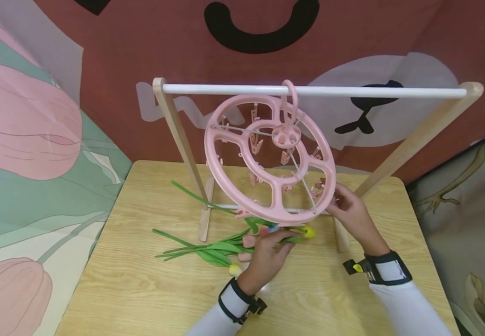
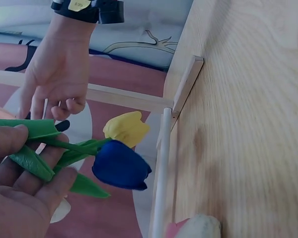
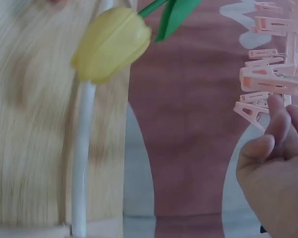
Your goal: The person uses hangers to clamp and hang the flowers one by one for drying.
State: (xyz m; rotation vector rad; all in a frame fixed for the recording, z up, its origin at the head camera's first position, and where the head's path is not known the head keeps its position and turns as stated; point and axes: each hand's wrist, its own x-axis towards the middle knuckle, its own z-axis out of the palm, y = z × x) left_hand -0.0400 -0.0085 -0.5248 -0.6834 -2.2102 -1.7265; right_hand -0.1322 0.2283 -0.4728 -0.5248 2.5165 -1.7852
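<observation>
My left hand (image 1: 265, 261) grips green tulip stems and leaves between thumb and fingers, just below the front rim of a pink round clothespin hanger (image 1: 221, 179). A yellow tulip (image 1: 308, 232) sticks out to the right of this hand. In the left wrist view, a blue tulip (image 2: 121, 165) shows in front of that yellow bloom. At the hanger's right edge is my right hand (image 1: 349, 210), fingers loosely bent. In the right wrist view its fingertips (image 3: 276, 105) are right at a pink clothespin (image 3: 251, 113), with the thumb apart from it.
The hanger hooks over the white bar (image 1: 234, 89) of a wooden-legged rack (image 1: 179, 135) and hangs tilted. Several artificial tulips lie on the wooden table (image 1: 137, 280), left of my left hand, with green stems (image 1: 175, 252) pointing left. A printed cloth (image 1: 112, 93) hangs behind.
</observation>
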